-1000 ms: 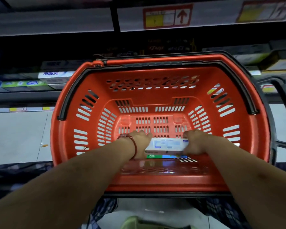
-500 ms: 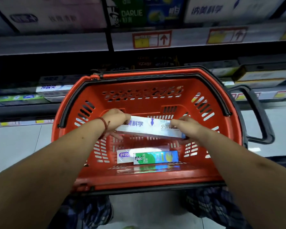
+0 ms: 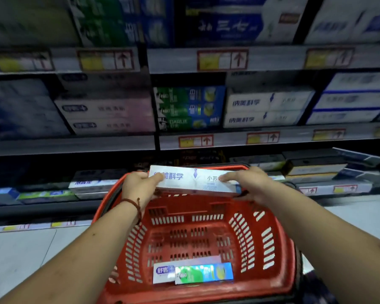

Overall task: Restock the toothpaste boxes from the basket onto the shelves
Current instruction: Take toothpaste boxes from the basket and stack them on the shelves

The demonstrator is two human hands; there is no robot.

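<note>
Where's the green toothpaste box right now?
Head view, lower centre: the green toothpaste box lies on the floor of the red basket, against its near wall, overlapping a white box to its left.

Box [image 3: 193,181] above basket [image 3: 206,206], shelves [image 3: 75,145] behind

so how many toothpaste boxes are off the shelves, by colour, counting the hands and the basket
white: 2, the held white box gripped between left hand and right hand, and the second white box in the basket
green and blue: 1, the green-blue box in the basket, overlapping the second white box
total: 3
</note>
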